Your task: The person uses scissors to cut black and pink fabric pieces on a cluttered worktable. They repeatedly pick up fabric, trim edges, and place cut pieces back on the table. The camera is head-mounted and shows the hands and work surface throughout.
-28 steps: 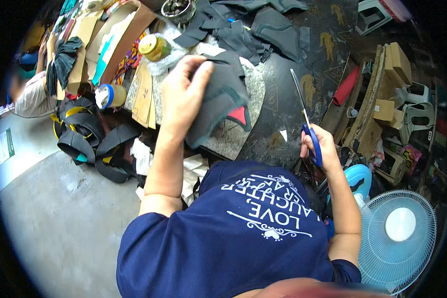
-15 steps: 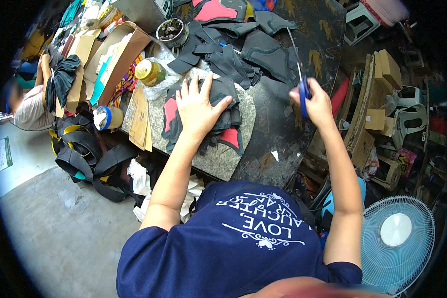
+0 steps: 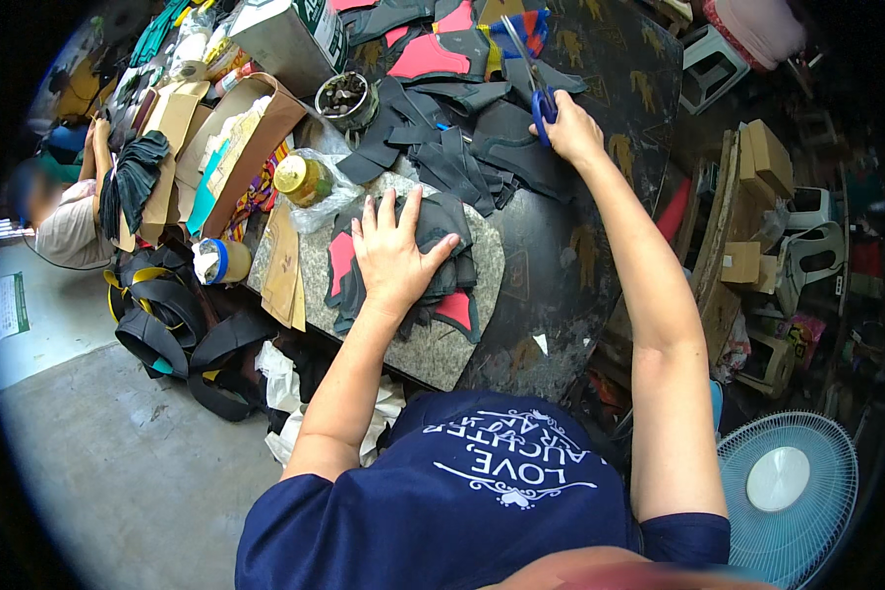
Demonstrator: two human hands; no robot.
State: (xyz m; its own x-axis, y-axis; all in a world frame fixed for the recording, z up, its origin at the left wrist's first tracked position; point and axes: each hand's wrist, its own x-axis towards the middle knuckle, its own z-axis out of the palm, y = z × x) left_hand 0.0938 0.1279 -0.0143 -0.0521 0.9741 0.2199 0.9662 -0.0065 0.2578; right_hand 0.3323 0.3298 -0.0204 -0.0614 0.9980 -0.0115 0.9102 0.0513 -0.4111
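My left hand (image 3: 399, 253) lies spread, palm down, on a pile of black fabric pieces (image 3: 446, 218) with pink-red patches. The pile rests on a grey speckled board (image 3: 482, 261) at the table's near edge. Farther off to the right, my right hand (image 3: 572, 130) grips a pair of scissors (image 3: 544, 101) by the blue handles. The long metal blades point up and away, toward more cut black pieces (image 3: 511, 147). Some of those at the far side carry pink-red panels (image 3: 431, 57).
A yellow jar (image 3: 303, 181), a tub of dark bits (image 3: 345, 98) and a metal can (image 3: 287, 37) stand left of the pieces. A blue-rimmed jar (image 3: 223, 262) sits near the left edge. A fan (image 3: 779, 480) is at my right; another person (image 3: 74, 221) sits far left.
My right hand has carried the scissors away from me and leftward, over the black pieces. The left hand stays on the pile. The view has shifted slightly.
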